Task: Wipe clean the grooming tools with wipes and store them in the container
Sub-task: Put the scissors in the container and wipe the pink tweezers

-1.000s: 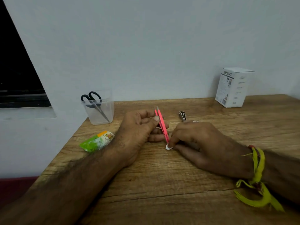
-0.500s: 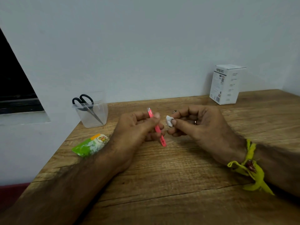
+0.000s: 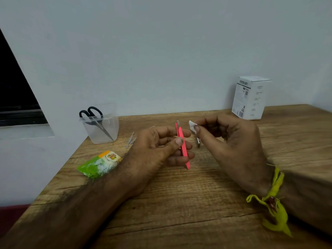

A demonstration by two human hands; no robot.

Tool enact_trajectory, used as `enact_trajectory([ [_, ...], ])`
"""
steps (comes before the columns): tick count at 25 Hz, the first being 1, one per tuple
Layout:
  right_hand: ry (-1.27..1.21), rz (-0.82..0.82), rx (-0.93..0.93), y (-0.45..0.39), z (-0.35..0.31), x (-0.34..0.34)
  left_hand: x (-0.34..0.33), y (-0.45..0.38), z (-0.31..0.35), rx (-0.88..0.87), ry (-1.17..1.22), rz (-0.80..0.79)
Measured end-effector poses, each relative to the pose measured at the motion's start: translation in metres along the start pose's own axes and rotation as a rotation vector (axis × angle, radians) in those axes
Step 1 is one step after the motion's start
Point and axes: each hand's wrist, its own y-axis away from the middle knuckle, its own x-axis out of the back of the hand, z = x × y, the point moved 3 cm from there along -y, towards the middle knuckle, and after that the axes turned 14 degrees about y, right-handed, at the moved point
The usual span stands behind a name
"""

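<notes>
My left hand (image 3: 158,146) holds pink tweezers (image 3: 182,146) between thumb and fingers, tips pointing up and away. My right hand (image 3: 228,141) pinches a small white wipe (image 3: 192,126) just right of the tweezers' upper end, apart from them. A metal nail clipper (image 3: 198,142) lies on the wooden table (image 3: 179,203) behind my hands, partly hidden. A small metal tool (image 3: 130,140) lies left of my left hand. The clear plastic container (image 3: 101,127) at the back left holds black-handled scissors (image 3: 93,116).
A green and white wipes packet (image 3: 99,165) lies near the table's left edge. A white cardboard box (image 3: 250,97) stands at the back right against the wall. The table's left edge drops off beside the container.
My right hand lifted the wipe from the tweezers' lower end up to beside their upper end. My left hand raised the tweezers slightly and kept its grip.
</notes>
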Motion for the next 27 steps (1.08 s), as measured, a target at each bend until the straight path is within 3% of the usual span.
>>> enact_trajectory([
  [7,0.147,0.036,0.249,0.0007,-0.0080,0.0006,-0.0056,0.0028,-0.0006,0.021,0.030,-0.013],
  [27,0.314,-0.019,0.351,0.0024,-0.0031,-0.0058,-0.0014,0.0020,-0.0028,-0.006,-0.083,-0.004],
])
